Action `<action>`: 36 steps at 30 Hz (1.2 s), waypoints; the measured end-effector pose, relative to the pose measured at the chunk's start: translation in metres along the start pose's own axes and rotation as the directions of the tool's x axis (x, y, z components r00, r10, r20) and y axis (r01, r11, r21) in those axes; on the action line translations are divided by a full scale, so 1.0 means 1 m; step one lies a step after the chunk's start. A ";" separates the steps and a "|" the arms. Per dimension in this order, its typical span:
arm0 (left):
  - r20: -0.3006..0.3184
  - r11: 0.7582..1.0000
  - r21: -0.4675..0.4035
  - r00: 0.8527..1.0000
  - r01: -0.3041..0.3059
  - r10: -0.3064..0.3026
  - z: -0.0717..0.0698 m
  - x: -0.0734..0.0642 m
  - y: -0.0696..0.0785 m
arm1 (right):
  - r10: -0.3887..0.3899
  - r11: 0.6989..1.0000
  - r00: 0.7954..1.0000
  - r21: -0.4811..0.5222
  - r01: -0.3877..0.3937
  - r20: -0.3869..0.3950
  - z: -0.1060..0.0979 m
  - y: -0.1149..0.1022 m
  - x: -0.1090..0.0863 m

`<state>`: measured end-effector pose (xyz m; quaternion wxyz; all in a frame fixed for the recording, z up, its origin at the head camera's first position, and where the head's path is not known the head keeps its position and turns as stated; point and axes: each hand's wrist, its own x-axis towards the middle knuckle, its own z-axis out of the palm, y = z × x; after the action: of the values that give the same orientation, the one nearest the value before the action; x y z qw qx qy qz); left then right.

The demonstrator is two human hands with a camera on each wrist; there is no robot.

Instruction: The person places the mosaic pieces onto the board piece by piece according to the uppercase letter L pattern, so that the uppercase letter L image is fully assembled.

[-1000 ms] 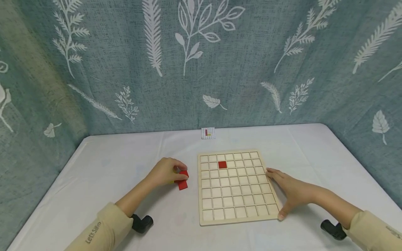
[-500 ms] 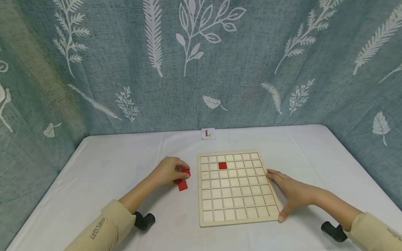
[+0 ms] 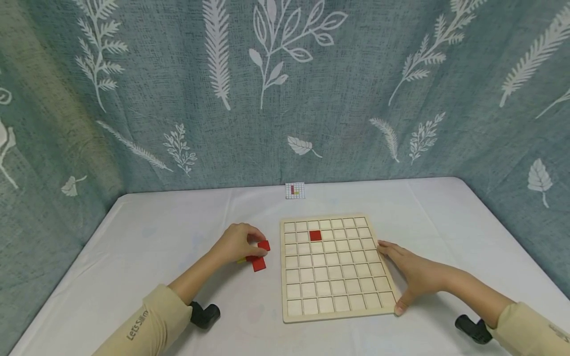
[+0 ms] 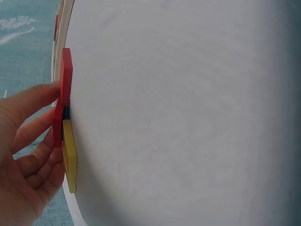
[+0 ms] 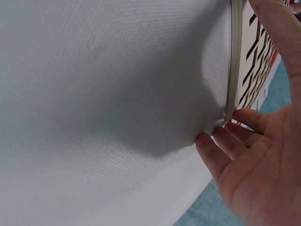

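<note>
My left hand (image 3: 238, 242) is over a small cluster of square tiles left of the board, with thumb and forefinger at a red tile (image 3: 263, 245), pinching it. Another red tile (image 3: 259, 264) lies just nearer, and a yellow tile (image 4: 70, 157) shows below the fingers in the left wrist view. Part of the cluster is hidden under the hand. My right hand (image 3: 420, 272) rests along the right side of the wooden grid board (image 3: 330, 316), thumb at its near corner and straight fingers touching the edge. One red tile (image 3: 315, 236) sits in a cell of the board's second row.
A small printed grid card (image 3: 295, 191) with red and yellow squares lies beyond the board, near the far edge of the white-covered table (image 3: 200, 212). A patterned green curtain (image 3: 285, 118) hangs behind. Black wrist cameras (image 3: 205, 316) sit below both forearms.
The red tile at my left fingertips has shifted slightly right, away from the other tiles, with the hand following a little. My right hand stays at the board's edge.
</note>
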<state>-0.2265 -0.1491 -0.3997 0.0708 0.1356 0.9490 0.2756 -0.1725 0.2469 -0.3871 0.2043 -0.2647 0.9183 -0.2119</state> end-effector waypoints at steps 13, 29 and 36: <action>-0.004 0.998 -0.063 1.000 0.005 -0.005 -0.002 -0.001 -0.001 | -0.001 1.000 1.000 -0.008 0.001 0.000 0.000 -0.001 0.000; -0.011 0.997 -0.058 0.999 -0.044 0.044 -0.014 -0.001 0.016 | 0.004 1.000 1.000 0.000 -0.004 0.002 0.000 -0.002 0.000; -0.011 0.998 -0.041 0.999 -0.045 0.045 -0.016 -0.002 0.018 | 0.000 1.000 1.000 -0.010 0.000 0.000 0.000 -0.001 0.000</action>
<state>-0.2238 -0.1430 -0.3764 0.0626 0.1541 0.9402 0.2974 -0.1718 0.2458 -0.3866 0.2030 -0.2656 0.9194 -0.2072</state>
